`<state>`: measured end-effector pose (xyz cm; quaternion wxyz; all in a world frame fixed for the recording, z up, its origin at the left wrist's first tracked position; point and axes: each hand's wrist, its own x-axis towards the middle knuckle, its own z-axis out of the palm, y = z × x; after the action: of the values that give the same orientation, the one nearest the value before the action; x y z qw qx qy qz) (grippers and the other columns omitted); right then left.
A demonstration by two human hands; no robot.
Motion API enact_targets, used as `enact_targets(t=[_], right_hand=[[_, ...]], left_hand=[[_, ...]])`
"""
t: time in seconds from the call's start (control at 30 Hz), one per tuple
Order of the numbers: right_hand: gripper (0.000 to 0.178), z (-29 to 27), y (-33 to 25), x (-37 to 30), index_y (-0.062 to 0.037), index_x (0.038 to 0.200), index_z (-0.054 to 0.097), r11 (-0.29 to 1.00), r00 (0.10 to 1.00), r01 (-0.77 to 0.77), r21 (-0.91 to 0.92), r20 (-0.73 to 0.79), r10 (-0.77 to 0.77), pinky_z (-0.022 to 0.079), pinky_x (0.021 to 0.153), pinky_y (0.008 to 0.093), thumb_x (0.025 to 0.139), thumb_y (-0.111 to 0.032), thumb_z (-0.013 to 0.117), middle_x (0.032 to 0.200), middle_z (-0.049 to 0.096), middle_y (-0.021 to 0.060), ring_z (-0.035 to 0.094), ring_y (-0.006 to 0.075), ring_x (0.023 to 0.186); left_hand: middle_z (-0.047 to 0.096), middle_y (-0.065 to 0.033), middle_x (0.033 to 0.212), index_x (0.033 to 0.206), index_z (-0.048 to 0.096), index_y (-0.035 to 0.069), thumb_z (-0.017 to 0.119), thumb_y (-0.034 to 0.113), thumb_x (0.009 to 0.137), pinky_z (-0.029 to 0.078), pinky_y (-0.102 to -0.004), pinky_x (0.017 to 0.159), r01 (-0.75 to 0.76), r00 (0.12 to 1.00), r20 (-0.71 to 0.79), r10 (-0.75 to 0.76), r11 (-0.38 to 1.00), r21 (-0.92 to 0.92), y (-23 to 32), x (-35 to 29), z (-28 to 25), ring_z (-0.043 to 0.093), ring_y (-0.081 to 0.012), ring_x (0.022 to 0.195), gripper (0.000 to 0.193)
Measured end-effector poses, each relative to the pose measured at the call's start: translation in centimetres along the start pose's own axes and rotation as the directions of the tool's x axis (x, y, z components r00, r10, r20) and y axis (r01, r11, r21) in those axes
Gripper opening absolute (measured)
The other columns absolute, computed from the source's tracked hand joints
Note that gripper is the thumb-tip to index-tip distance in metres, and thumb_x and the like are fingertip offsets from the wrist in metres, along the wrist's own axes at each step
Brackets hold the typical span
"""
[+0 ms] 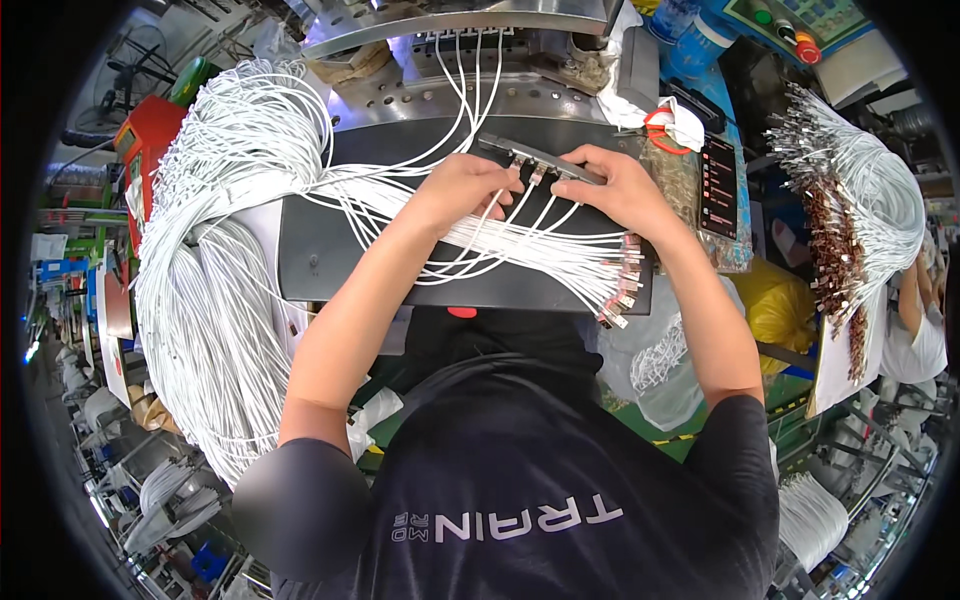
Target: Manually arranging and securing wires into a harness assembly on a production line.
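Note:
Over the black work surface (340, 270), a narrow dark metal bar fixture (545, 158) is held at a slant. My right hand (615, 190) is closed on its right end, with fingers behind and thumb in front. My left hand (462, 192) is closed at a white cable (492, 208) below the bar's left part; the fingertips partly hide its end. Small metal-ended plugs (538, 176) sit along the bar's near edge, with white cables trailing toward me. Beneath both hands lies a bundle of white cables (500, 245), its metal-and-brown connector ends (622, 285) fanned out to the right.
A thick mass of white cables (210, 300) hangs at the left. Ahead stands a metal machine (460, 100) with several cables in its holder. Red-handled scissors (660, 130) and a dark screen (718, 185) lie right. Beyond are a yellow bag (780, 305), another cable bundle (880, 200) and a co-worker's arm (910, 297).

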<state>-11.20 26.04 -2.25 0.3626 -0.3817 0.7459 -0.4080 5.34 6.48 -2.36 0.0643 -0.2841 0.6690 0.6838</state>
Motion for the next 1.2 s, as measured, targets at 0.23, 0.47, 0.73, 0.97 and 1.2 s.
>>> enact_targets(t=[0.23,0.47,0.73,0.97,1.2], right_hand=[[0.022,-1.2,-0.7,5.7,-0.0016,0.109,0.068,0.637,0.586,0.304,-0.708,-0.388,-0.711,0.051,0.079,0.0426,0.099,-0.019,0.061,0.094,0.068,0.0176,0.063,0.0383,0.087],[0.037,-4.1,1.6,25.6,-0.0013,0.119,0.064,0.569,0.655,0.181,-0.802,-0.334,-0.678,0.049,0.095,0.0475,0.100,-0.032,0.059,0.120,0.067,0.0202,0.060,0.0451,0.110],[0.031,-3.1,-9.6,17.4,-0.0082,0.081,0.069,0.742,0.588,0.170,-0.648,-0.538,-0.604,0.053,0.059,0.0430,0.088,-0.039,0.071,0.071,0.068,0.0055,0.065,0.0226,0.064],[0.031,-3.6,-6.6,21.4,-0.0063,0.089,0.071,0.737,0.503,0.138,-0.661,-0.594,-0.627,0.055,0.069,0.0426,0.089,-0.038,0.072,0.080,0.071,0.0094,0.067,0.0269,0.073],[0.043,-3.0,1.6,26.8,-0.0015,0.123,0.065,0.551,0.508,0.355,-0.755,-0.339,-0.792,0.048,0.097,0.0469,0.099,-0.037,0.062,0.121,0.067,0.0201,0.061,0.0442,0.111]], left_hand=[[0.072,-0.0064,0.085,0.115,0.069,-0.001,0.058,0.031,0.103,0.053,-0.0295,0.068,-0.380,0.900,-0.228,0.372,0.925,0.010,1.1,0.5,-4.2,0.067,-0.0178,0.069,0.036],[0.064,0.0006,0.080,0.127,0.057,-0.004,0.047,0.028,0.109,0.047,-0.0242,0.066,-0.059,0.997,-0.075,0.025,0.869,-0.492,5.3,5.8,-4.1,0.058,-0.0121,0.068,0.038],[0.035,0.0087,0.071,0.121,0.061,-0.003,0.049,0.033,0.109,0.025,-0.0238,0.054,-0.252,0.949,-0.255,0.185,0.931,-0.264,4.0,3.1,-4.7,0.027,-0.0050,0.060,0.040],[0.052,0.0015,0.080,0.105,0.068,0.002,0.056,0.031,0.105,0.034,-0.0253,0.057,-0.311,0.938,0.171,0.302,0.950,0.028,11.7,-5.8,-13.3,0.042,-0.0072,0.066,0.031],[0.065,-0.0052,0.080,0.087,0.070,-0.001,0.056,0.044,0.104,0.044,-0.0305,0.066,0.014,0.347,-0.855,0.385,0.910,0.415,5.3,-14.6,-32.8,0.058,-0.0135,0.069,0.050]])
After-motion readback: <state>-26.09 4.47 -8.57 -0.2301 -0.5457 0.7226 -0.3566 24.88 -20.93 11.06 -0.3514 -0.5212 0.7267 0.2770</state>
